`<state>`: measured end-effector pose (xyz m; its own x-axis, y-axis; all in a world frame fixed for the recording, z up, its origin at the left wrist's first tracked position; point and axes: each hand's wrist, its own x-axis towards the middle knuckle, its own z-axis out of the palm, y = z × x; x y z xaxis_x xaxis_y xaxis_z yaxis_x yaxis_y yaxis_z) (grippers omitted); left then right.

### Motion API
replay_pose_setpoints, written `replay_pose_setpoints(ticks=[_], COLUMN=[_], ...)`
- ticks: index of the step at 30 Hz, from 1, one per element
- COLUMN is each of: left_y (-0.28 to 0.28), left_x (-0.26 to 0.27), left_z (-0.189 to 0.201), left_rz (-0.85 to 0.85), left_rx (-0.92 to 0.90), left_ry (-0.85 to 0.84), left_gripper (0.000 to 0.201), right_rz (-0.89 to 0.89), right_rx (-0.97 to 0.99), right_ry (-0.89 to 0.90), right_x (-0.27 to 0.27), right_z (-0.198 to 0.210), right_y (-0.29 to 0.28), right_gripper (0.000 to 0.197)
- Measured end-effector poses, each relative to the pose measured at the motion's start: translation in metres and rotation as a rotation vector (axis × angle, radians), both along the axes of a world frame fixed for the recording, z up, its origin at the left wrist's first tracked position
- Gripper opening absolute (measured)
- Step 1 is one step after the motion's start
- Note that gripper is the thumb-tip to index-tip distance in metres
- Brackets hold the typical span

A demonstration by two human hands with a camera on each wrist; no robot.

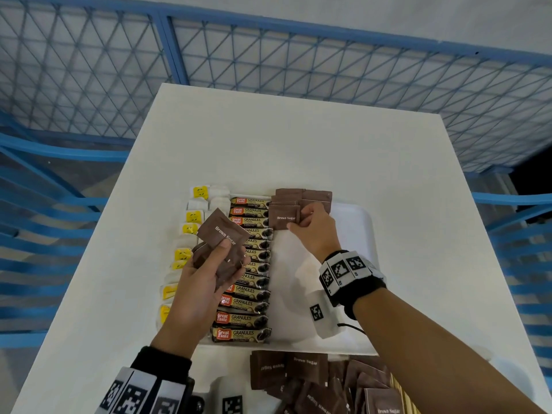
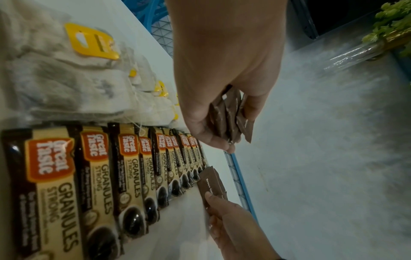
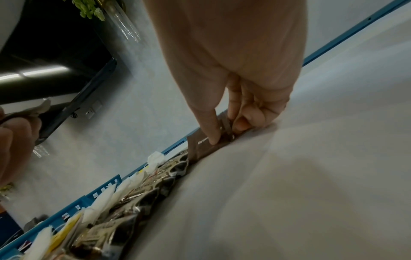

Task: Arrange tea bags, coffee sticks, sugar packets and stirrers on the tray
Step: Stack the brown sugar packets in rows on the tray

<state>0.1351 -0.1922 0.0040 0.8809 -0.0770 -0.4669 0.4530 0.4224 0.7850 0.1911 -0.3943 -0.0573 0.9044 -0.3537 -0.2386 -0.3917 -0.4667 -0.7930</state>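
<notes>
The left hand (image 1: pixel 206 273) covers the middle coffee sticks (image 1: pixel 252 265) and some tea bags (image 1: pixel 182 255); how many sugar packets (image 1: pixel 222 239) it holds cannot be told. At the bench's (image 1: pixel 298 144) near edge the loose packets (image 1: pixel 313 380) and stirrers (image 1: pixel 403 395) are cut off by the frame. The right-wrist view is blurred, and the right hand's curled fingers (image 3: pixel 249 119) hide part of the tray's (image 1: pixel 352 222) packets (image 1: pixel 286 216)

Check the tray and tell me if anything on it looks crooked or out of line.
The tea bags in the left column lie unevenly, tags pointing different ways, while the coffee sticks form a tidy row. The sugar packets at the tray's far end overlap loosely; the right hand is on one.
</notes>
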Motion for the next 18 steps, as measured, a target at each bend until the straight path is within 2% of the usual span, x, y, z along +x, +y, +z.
replay_pose_setpoints(ticks=[4, 8, 13, 15, 18], left_y=[-0.003, -0.006, -0.012, -0.013, -0.014], left_x=[0.001, 0.001, 0.000, -0.001, 0.000], left_z=[0.002, 0.003, 0.001, 0.001, 0.001], left_rz=[0.004, -0.007, -0.017, -0.037, -0.033], left_rx=[0.011, 0.013, 0.055, 0.064, 0.039], left_ry=[0.001, 0.010, 0.009, 0.011, 0.040], left_gripper=[0.013, 0.013, 0.015, 0.016, 0.014], right_rz=[-0.007, 0.093, 0.376, 0.401, 0.350], right_rx=[-0.035, -0.026, 0.308, 0.411, 0.558], right_ry=[-0.053, -0.114, -0.107, -0.105, -0.079], right_x=[-0.003, -0.014, -0.035, -0.039, -0.039], right_z=[0.005, 0.024, 0.049, 0.048, 0.047], right_y=[0.002, 0.014, 0.039, 0.044, 0.043], right_gripper=[0.040, 0.024, 0.018, 0.006, 0.010])
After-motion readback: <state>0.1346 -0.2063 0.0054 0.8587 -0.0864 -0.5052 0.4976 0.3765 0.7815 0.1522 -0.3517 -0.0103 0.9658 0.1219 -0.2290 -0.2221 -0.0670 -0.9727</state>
